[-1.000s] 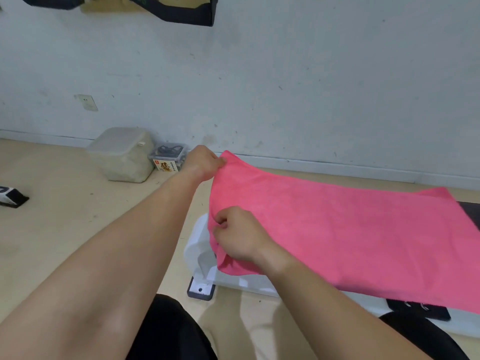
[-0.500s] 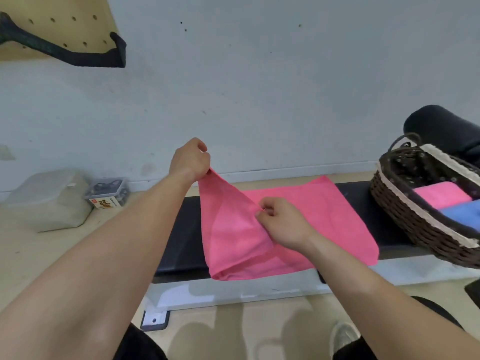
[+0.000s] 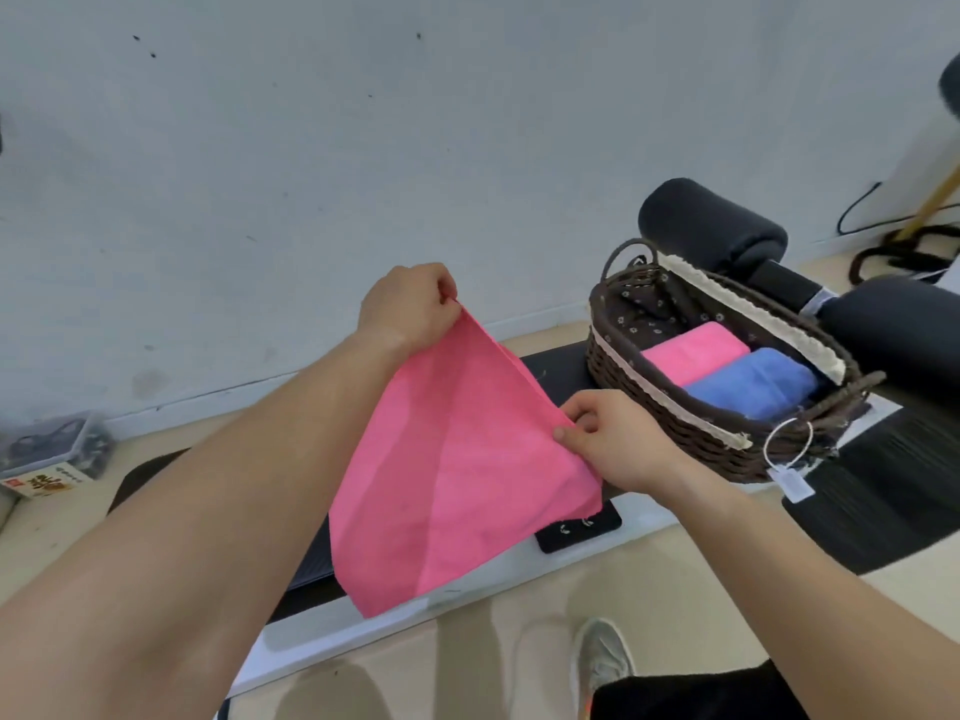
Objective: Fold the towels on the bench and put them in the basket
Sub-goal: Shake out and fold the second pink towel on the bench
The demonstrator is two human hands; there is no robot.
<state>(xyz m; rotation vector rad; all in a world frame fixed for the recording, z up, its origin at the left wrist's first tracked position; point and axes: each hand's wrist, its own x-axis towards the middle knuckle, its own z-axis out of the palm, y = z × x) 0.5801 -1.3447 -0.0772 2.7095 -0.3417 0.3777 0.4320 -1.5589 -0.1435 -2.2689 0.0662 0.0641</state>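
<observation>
Towel (image 3: 457, 475), pink, is held up over the bench (image 3: 556, 363), folded over but not finished; left hand (image 3: 408, 309) pinches its top corner, right hand (image 3: 610, 441) pinches the side edge. Basket (image 3: 675, 426) on the bench already holds two folded towels, so this one needs more folding, then goes in.

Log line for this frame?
stage: mid-fold | pink towel: held up over bench | left hand: pinches top corner | right hand: pinches side edge | basket: holds folded pink towel, blue towel
</observation>
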